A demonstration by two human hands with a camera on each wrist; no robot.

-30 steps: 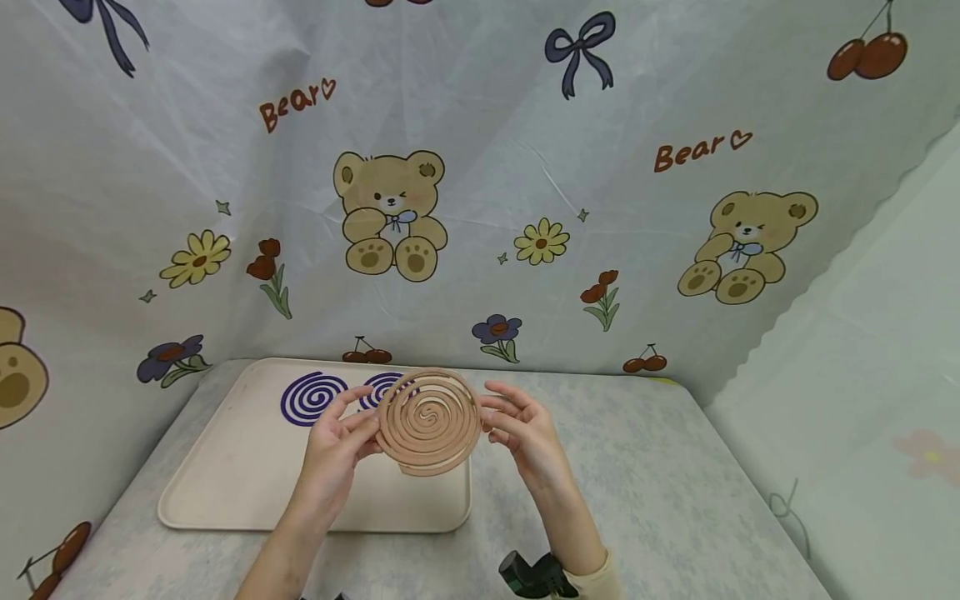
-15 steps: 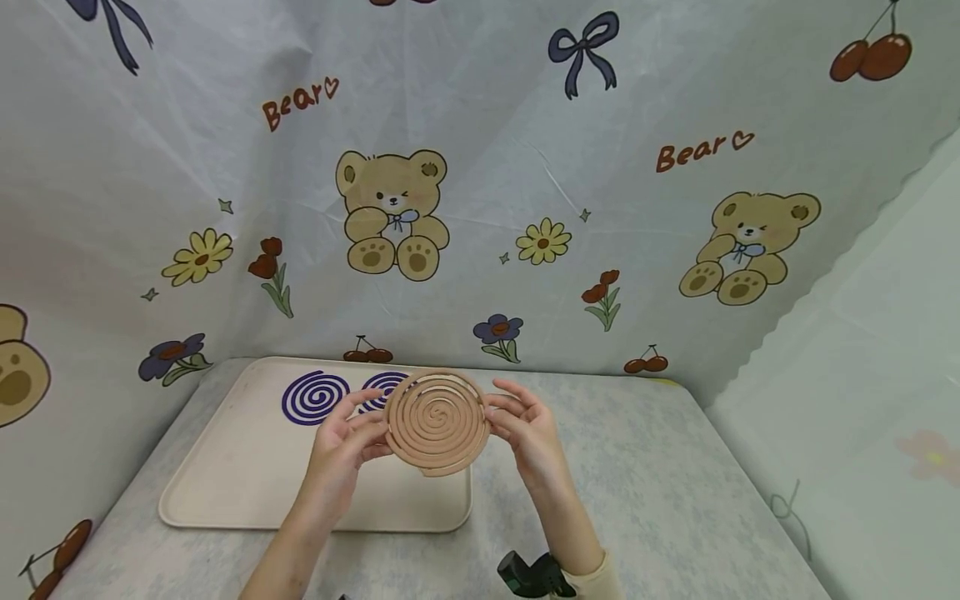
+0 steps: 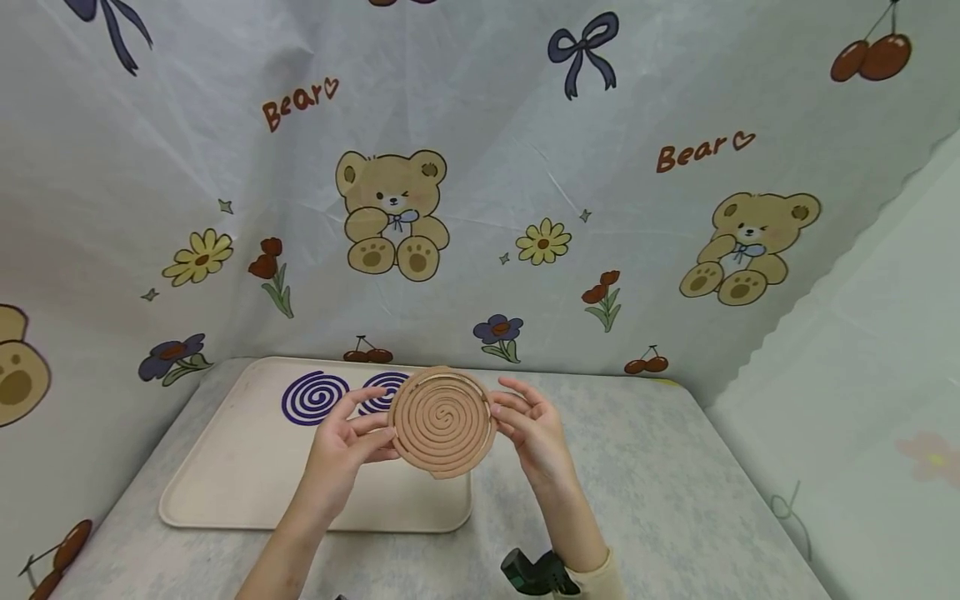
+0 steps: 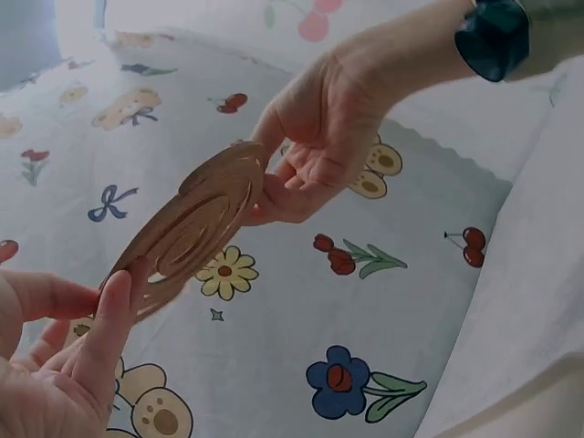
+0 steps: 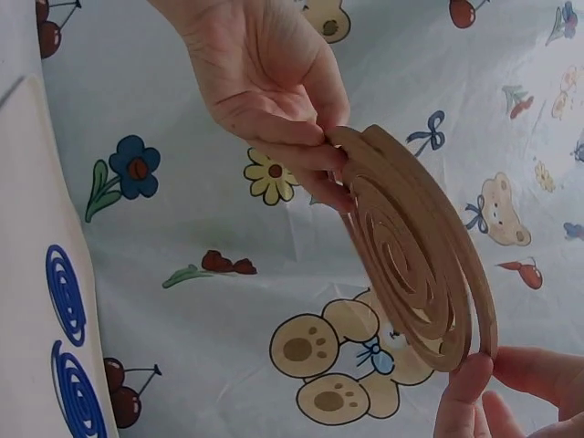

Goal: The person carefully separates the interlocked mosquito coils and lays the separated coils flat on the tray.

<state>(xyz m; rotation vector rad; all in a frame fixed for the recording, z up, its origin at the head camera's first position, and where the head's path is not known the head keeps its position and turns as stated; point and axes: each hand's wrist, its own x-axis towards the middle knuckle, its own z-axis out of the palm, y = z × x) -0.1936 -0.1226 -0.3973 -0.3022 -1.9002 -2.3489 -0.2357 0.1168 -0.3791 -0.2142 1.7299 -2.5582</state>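
A flat tan mosquito coil (image 3: pixel 444 421), seemingly two spirals nested or stacked together, is held up in the air with its round face toward the head camera. My left hand (image 3: pixel 341 450) pinches its left edge between thumb and fingers. At the opposite edge, my right hand (image 3: pixel 536 433) pinches it with thumb and fingertips. Seen nearly edge-on in the left wrist view, the coil (image 4: pixel 196 224) stretches between both hands. The right wrist view shows a slim gap between the outer rings of the coil (image 5: pixel 456 274).
Behind the hands, a cream tray (image 3: pixel 247 483) lies on the grey table (image 3: pixel 637 467). Two purple-blue spirals, a left one (image 3: pixel 315 398) and a right one (image 3: pixel 386 392) partly covered, are at the tray's far side. A bear-patterned sheet (image 3: pixel 480 167) hangs at the back.
The coil and both hands have shifted slightly right. The coil now faces the head camera more squarely, and the gaps between its rings look narrower. My right fingers have closed in on its edge.
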